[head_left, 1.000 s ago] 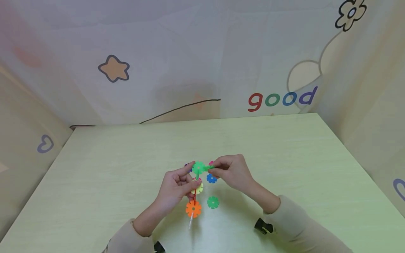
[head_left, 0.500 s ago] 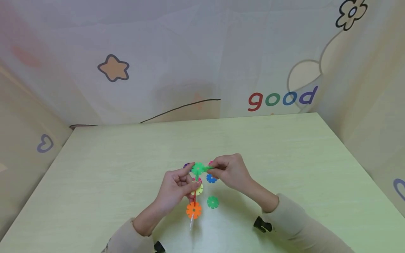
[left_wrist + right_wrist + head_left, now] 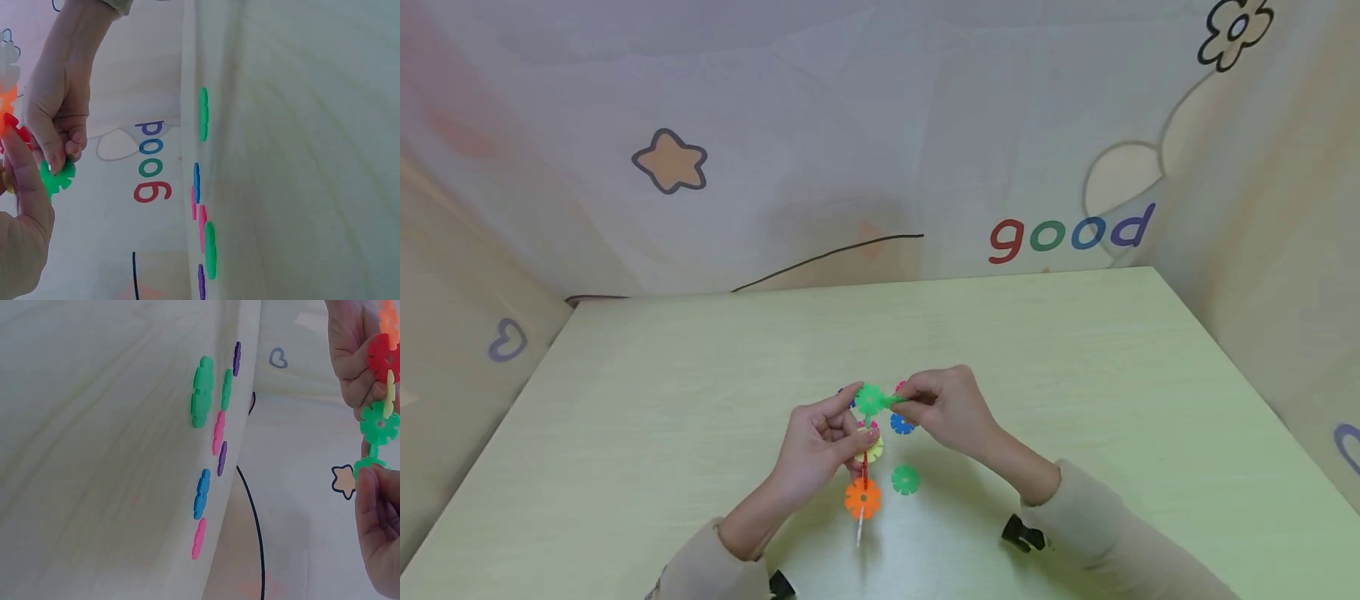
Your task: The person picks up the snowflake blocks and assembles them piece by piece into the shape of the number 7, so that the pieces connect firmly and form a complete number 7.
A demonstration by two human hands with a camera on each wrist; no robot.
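Both hands hold up a chain of notched plastic snowflake discs over the table. My left hand (image 3: pixel 820 437) pinches the yellow disc (image 3: pixel 871 447) between thumb and fingers, its index fingertip at a green disc (image 3: pixel 870 399). Below it hang a red disc (image 3: pixel 382 357), seen edge-on in the head view, an orange disc (image 3: pixel 862 498) and a white disc (image 3: pixel 9 65). With thumb and fingertips, my right hand (image 3: pixel 951 408) pinches a green disc (image 3: pixel 57 178) at the chain's other end. That disc is partly covered by the fingers.
On the table (image 3: pixel 700 400) lie loose discs: a green one (image 3: pixel 906 480), a blue one (image 3: pixel 902 423), and pink and purple ones partly behind the hands. Black clips (image 3: pixel 1023 534) sit by the sleeve cuffs. A printed curtain (image 3: pixel 850 125) encloses the table's back and sides.
The hanging orange and white end of the chain has swung slightly to the right. Both hands keep their grip and stay almost in place.
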